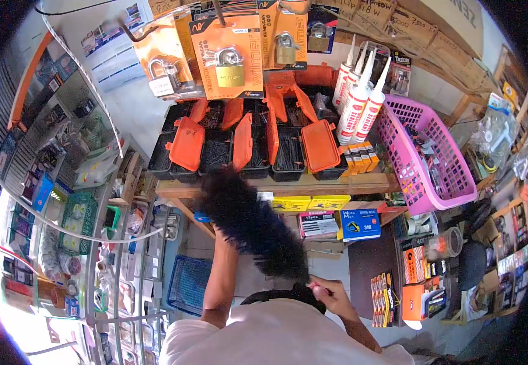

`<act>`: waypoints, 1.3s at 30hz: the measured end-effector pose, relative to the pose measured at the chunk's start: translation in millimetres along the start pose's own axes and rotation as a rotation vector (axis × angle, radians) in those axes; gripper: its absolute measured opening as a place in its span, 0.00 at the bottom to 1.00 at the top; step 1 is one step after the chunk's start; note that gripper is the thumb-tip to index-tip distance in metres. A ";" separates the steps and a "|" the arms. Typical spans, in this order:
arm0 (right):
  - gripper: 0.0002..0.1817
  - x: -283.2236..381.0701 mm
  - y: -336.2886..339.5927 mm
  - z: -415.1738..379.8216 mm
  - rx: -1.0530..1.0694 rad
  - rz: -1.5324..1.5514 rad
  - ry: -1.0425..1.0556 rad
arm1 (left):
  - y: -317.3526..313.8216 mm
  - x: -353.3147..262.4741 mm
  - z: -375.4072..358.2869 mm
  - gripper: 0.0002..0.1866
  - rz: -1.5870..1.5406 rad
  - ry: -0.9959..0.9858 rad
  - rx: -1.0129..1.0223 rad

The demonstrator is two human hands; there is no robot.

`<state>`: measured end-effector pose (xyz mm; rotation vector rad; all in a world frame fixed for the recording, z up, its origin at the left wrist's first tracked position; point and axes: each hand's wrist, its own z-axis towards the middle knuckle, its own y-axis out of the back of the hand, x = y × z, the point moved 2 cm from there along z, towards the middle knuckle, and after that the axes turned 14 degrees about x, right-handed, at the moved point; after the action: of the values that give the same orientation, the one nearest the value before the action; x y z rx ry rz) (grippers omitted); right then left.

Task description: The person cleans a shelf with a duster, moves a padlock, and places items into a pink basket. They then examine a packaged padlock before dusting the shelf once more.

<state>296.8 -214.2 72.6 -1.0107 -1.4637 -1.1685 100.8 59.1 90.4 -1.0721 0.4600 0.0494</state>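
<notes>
A fluffy dark feather duster (255,222) slants across the middle of the head view. My right hand (328,295) is closed around its handle at the lower end, close to my body. The duster's far tip reaches the front edge of the shelf with black boxes (288,152) of nails or screws and their orange lids (320,145). My left hand (222,236) is raised below that shelf edge, just behind the duster, which hides its fingers. Beside the left hand shows a small blue thing (201,216), too covered to name.
Packaged padlocks (230,67) hang above the boxes. White sealant tubes (361,103) stand right of them, near a pink basket (452,158) of small packets. Boxed goods (361,224) sit on the shelf below. A blue crate (194,286) and wire racks are at left.
</notes>
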 end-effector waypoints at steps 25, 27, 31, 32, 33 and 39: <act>0.23 13.6 -0.6 2.2 -0.125 -0.227 0.011 | -64.2 -22.5 10.3 0.46 0.002 -0.005 -0.228; 0.23 8.9 0.0 0.6 -0.176 -0.211 0.024 | -47.4 -22.9 11.4 0.46 -0.022 -0.018 -0.226; 0.24 4.3 2.3 1.1 -0.121 -0.294 0.050 | -55.1 -29.3 11.4 0.47 -0.076 0.069 0.316; 0.24 2.0 1.8 0.4 -0.186 -0.249 0.040 | -65.8 -30.2 13.1 0.47 -0.049 0.020 0.066; 0.24 -0.4 2.0 -1.0 -0.188 -0.247 0.038 | -68.5 -30.7 12.2 0.48 -0.021 -0.031 -0.185; 0.25 -0.2 5.7 -3.0 -0.188 -0.294 0.035 | -56.1 -28.6 8.7 0.45 0.038 -0.005 -0.119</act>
<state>302.9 -216.0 73.7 -0.9147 -1.5317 -1.5503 92.4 44.5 151.7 -1.1795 0.4773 0.1146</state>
